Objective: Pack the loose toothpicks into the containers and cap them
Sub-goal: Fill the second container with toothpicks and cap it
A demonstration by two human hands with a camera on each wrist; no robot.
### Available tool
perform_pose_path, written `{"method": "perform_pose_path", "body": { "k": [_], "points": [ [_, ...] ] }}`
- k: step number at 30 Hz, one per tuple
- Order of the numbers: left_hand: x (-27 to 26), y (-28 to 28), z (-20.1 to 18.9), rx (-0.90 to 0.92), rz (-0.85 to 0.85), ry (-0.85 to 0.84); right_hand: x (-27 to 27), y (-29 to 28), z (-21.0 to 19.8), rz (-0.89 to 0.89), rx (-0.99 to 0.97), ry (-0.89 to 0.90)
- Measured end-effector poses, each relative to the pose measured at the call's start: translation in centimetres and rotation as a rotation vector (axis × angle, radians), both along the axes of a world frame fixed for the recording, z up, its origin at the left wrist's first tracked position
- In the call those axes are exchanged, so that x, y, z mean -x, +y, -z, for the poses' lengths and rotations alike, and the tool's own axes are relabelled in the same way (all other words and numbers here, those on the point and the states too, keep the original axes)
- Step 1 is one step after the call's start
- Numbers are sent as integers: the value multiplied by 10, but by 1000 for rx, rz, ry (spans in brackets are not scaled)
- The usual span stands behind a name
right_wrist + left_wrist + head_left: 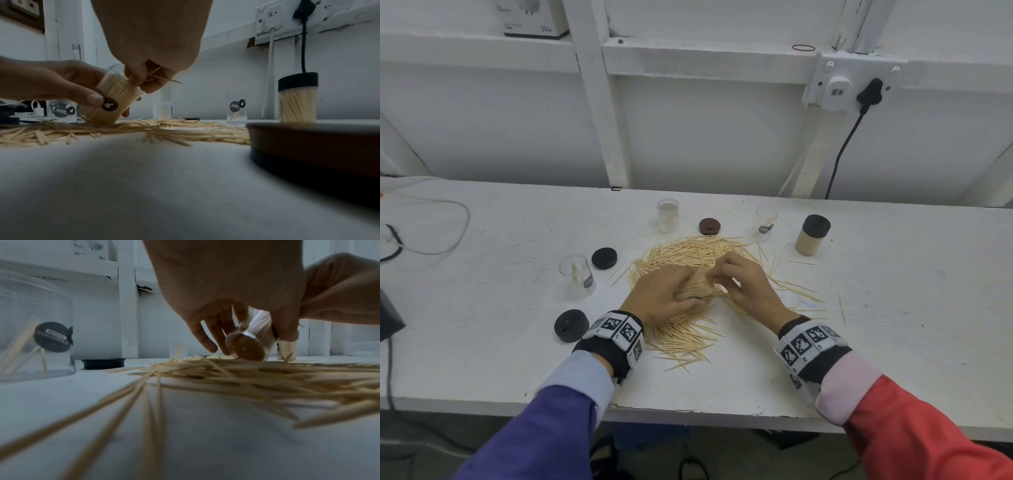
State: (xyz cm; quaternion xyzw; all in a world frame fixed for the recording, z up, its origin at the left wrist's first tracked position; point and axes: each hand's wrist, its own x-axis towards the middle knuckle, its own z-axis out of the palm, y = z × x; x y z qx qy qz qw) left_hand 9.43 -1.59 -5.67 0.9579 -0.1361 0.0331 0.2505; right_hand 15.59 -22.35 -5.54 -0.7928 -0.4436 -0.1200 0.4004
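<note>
A heap of loose toothpicks (688,251) lies mid-table. My left hand (688,291) grips a clear container (700,287) packed with toothpicks and tilts it over the heap; the left wrist view shows its full base (246,348). My right hand (724,277) pinches a few toothpicks (162,78) at the container's mouth (111,102). Three clear containers stand nearly empty: left (578,279), back (667,216), right (765,222). A full capped container (812,234) stands far right. Loose caps: black (604,258), black (571,325), brown (710,226).
Stray toothpicks (804,294) spread to the right of the heap. Cables (431,226) lie at the table's left end. A wall socket (852,85) with a black plug sits behind. The table's front edge (688,416) runs just under my wrists.
</note>
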Motion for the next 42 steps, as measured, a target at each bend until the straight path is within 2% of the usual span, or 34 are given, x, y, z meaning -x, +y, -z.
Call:
{"method": "perform_pose_path", "body": {
  "k": [5,12,22,29,37,42],
  "points": [
    [0,1,1,8,20,22,1,-4,-1,26,-4,59],
    [-1,1,0,13,2,14,4,-1,-2,-9,-10,7],
    [1,-2,0,42,47,51,3,-4,-2,18,-82,51],
    [0,0,1,54,9,36,7,-2,-3,12,-82,84],
    [2,-1,-4,67,22,23,5,-3,-3,30,27,19],
    [0,-1,-1,54,16,36,4,-3,-6,15,-13,11]
  ]
}}
